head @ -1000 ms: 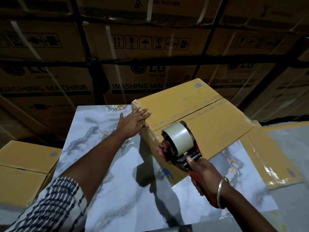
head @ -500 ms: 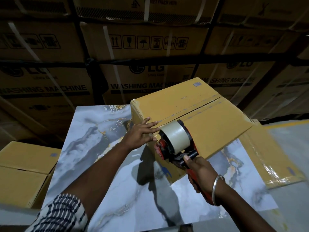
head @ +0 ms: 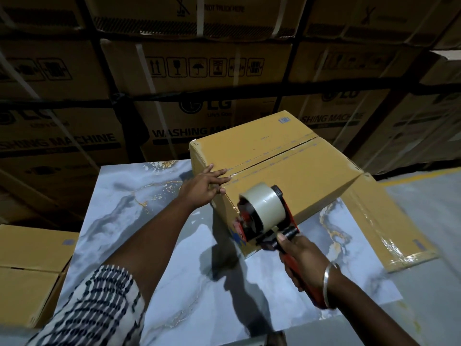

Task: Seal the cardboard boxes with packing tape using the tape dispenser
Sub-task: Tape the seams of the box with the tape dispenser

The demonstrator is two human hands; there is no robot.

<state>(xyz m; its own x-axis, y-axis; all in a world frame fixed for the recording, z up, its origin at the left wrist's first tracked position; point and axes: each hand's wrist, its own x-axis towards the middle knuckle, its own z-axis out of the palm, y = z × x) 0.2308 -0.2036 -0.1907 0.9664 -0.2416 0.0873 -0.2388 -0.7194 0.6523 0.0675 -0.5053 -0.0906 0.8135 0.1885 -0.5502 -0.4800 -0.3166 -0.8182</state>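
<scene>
A yellow-brown cardboard box (head: 296,176) stands on a marble-patterned table (head: 154,236), its two top flaps meeting at a centre seam. My left hand (head: 205,187) lies flat on the box's near top edge, fingers spread over the seam's end. My right hand (head: 303,258) grips the red handle of a tape dispenser (head: 264,216) carrying a roll of clear tape. The dispenser's front end rests against the box's near side face, just below the top edge.
A flattened cardboard piece with glossy tape (head: 389,226) lies at the table's right. Another closed box (head: 30,265) sits low on the left. Stacked washing machine cartons (head: 199,96) form a wall behind the table. Grey floor (head: 429,221) lies to the right.
My left hand slid right along the box's near edge onto the seam end. The dispenser dropped a little and now sits against the box's side face.
</scene>
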